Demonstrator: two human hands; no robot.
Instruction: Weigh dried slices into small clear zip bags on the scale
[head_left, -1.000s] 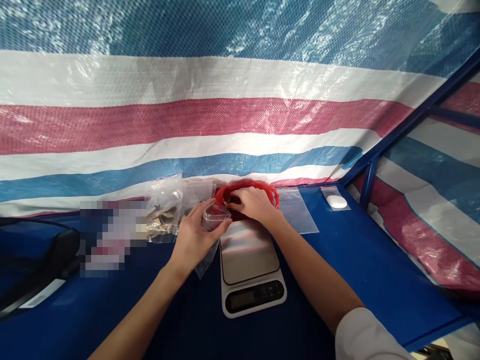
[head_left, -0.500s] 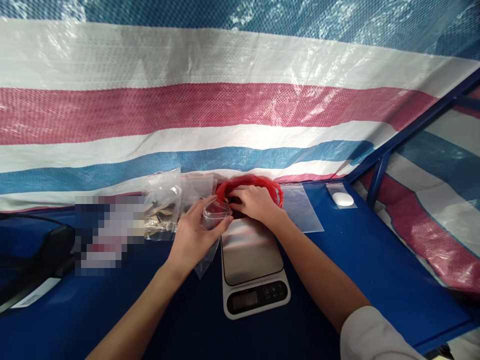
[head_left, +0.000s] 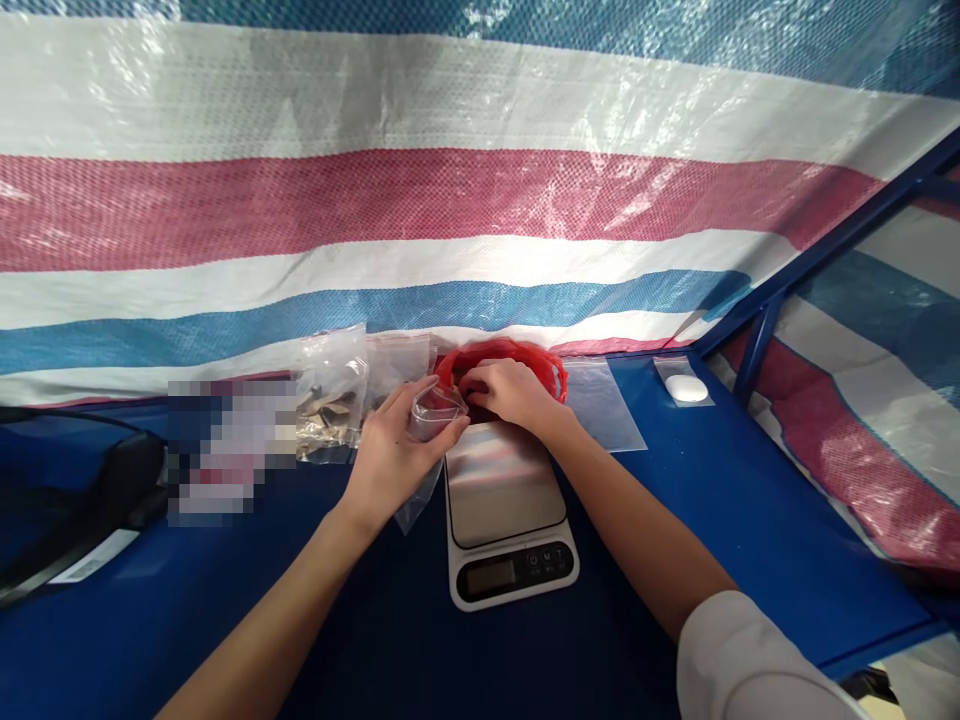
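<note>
Scale (head_left: pixel 506 510), white with a shiny metal plate, sits nearest on the blue desk (head_left: pixel 735 540), its display too dim to read. Just past it, the left hand (head_left: pixel 405 435) curls thumb and fingers around a clear pouch (head_left: pixel 435 410), keeping its mouth spread. Beside that, the right hand (head_left: pixel 506 392) reaches into the red bag (head_left: pixel 551 368) by the desk's far edge, fingers bent inward; their tips are partly hidden, so I cannot tell how wide they stand or whether they grip anything. Over the last second, little has altered except the viewpoint, which has tilted slightly; both hands keep their places, suggesting the work inside the red bag is still under way, with the pouch held ready close by. Along the same far edge lie a bag of tan pieces (head_left: pixel 328 412) to the left, a flat clear bag (head_left: pixel 604 405) just right of the red one and, near the far right corner, a white rounded object (head_left: pixel 685 388) in a small packet. Striped sheeting (head_left: pixel 450 200) hangs behind.
</note>
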